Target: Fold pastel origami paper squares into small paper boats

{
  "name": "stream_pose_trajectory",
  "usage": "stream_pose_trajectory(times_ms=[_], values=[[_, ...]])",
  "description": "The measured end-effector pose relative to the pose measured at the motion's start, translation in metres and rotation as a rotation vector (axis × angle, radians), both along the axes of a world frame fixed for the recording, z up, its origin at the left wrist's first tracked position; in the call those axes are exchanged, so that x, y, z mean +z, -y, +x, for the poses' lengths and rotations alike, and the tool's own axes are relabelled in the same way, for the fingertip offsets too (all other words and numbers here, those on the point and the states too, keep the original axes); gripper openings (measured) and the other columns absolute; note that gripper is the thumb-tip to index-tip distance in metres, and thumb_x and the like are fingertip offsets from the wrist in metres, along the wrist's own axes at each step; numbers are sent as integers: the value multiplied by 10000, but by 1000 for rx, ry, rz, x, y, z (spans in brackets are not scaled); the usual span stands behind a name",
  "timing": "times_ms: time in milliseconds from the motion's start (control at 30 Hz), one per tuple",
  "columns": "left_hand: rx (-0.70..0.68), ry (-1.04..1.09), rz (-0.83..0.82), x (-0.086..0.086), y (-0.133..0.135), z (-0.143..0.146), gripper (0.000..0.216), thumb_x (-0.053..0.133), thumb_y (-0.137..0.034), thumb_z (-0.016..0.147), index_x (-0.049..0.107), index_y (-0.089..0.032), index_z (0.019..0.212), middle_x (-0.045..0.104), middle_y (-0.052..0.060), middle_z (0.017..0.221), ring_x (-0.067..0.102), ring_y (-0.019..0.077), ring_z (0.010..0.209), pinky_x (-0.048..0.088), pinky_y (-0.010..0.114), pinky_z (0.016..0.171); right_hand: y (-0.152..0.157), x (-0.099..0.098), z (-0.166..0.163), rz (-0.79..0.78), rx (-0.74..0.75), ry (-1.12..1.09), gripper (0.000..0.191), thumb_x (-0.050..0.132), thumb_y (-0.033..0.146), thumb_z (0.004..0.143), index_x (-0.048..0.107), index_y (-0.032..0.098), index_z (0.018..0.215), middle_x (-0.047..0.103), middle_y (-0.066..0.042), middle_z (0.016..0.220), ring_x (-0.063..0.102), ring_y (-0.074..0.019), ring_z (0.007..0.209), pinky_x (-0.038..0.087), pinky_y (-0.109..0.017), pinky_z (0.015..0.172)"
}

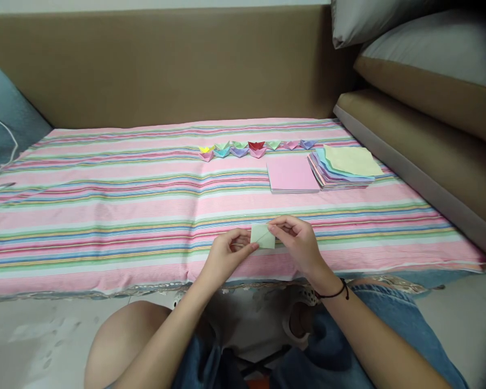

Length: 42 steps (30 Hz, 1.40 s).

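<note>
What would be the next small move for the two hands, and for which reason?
Perhaps the right hand should smooth along the slanting line on the pale green paper: that line looks like a fold edge, and the left hand holds the opposite side.

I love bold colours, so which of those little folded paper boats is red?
The red paper boat sits in the back row, just behind a pink paper boat; none of the others is red.
</note>
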<state>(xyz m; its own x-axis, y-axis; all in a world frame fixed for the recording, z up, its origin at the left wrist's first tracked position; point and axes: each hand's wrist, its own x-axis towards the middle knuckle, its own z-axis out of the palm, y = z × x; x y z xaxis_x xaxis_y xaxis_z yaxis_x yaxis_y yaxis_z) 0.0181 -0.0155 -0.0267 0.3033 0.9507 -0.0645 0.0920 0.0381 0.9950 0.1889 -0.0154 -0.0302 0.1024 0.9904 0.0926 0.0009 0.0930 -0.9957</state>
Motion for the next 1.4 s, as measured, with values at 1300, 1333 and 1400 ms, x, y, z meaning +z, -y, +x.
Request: stream_pose_trajectory(times_ms=[1300, 1333, 1400], values=[[-38, 148, -266, 5, 2, 0, 332, 733, -372, 666, 643, -119, 861, 688, 65, 696, 653, 185, 653, 527, 297, 648, 1, 4, -1, -98, 207, -97, 398, 718, 305, 673, 505, 207, 994, 666, 19, 663, 641, -155, 606, 516, -292, 635], [-66, 116, -244, 5, 2, 0, 328, 725, -369, 677, 644, -121, 876, 687, 63, 706, 648, 187, 670, 518, 292, 648, 1, 5, -1, -79, 212, -57, 383, 714, 295, 678, 509, 204, 989, 657, 23, 649, 630, -151, 590, 509, -282, 613], [-106, 44, -157, 5, 2, -2, 289, 705, -358, 699, 647, -129, 866, 667, 38, 707, 618, 167, 663, 484, 264, 617, 3, 6, 0, -23, 224, 64, 357, 700, 263, 689, 515, 205, 989, 634, 31, 623, 610, -144, 567, 495, -270, 583]])
